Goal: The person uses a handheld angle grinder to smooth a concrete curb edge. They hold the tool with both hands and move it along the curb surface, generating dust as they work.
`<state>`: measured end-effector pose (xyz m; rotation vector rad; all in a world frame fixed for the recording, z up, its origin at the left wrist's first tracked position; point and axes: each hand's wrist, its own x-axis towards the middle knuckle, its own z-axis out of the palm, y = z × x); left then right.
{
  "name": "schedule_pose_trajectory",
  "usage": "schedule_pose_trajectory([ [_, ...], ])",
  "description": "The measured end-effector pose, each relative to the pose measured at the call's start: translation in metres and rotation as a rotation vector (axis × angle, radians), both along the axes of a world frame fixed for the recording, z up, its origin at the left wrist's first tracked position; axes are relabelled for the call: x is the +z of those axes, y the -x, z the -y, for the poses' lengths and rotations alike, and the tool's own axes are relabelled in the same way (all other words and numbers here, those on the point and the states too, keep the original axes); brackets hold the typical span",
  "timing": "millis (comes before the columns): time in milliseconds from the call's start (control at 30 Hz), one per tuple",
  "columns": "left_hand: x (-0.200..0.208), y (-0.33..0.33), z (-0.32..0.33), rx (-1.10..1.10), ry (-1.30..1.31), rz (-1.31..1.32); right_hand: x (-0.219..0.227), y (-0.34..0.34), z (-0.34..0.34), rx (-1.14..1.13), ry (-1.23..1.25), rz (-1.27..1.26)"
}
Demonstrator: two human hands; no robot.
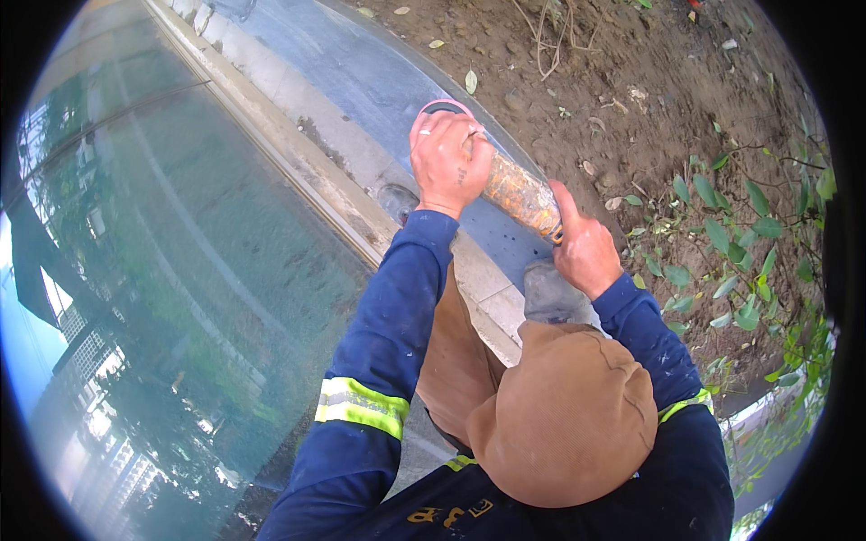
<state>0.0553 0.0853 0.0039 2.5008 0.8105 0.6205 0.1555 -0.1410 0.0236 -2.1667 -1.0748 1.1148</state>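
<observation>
An angle grinder [523, 200] with a worn, paint-spotted orange and grey body lies slantwise in front of me, low over a blue-grey slab [352, 68]. My left hand [451, 164] is closed over its front end, a ring on one finger. Just past those fingers shows the pink rim of a round disc [446, 104]; the rest of the disc is hidden beneath the hand. My right hand [586, 252] grips the rear end of the body, with one digit stretched along its side. Whether the disc touches the slab I cannot tell.
Left of the slab run a pale stone ledge [298, 149] and a large reflective glass pane [180, 261]. Brown soil [577, 99] with fallen leaves borders it on the right, where a leafy shrub [740, 225] grows. My grey shoe [552, 293] and bent brown-clad knee [559, 415] are close by.
</observation>
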Motion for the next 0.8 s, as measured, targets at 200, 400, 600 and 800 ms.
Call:
schedule_pose_trajectory([
  [200,0.003,-0.016,-0.001,-0.044,-0.006,0.038,-0.002,-0.004,0.003,-0.055,-0.006,0.030],
  [400,0.000,-0.009,-0.014,-0.013,-0.028,0.015,0.000,-0.005,-0.013,-0.013,0.037,0.009],
  [600,0.003,0.011,0.008,0.009,0.027,0.002,0.002,0.006,0.007,0.018,0.006,-0.004],
  [800,0.005,-0.007,0.015,-0.029,0.023,0.047,0.002,0.001,0.016,-0.027,0.011,0.026],
])
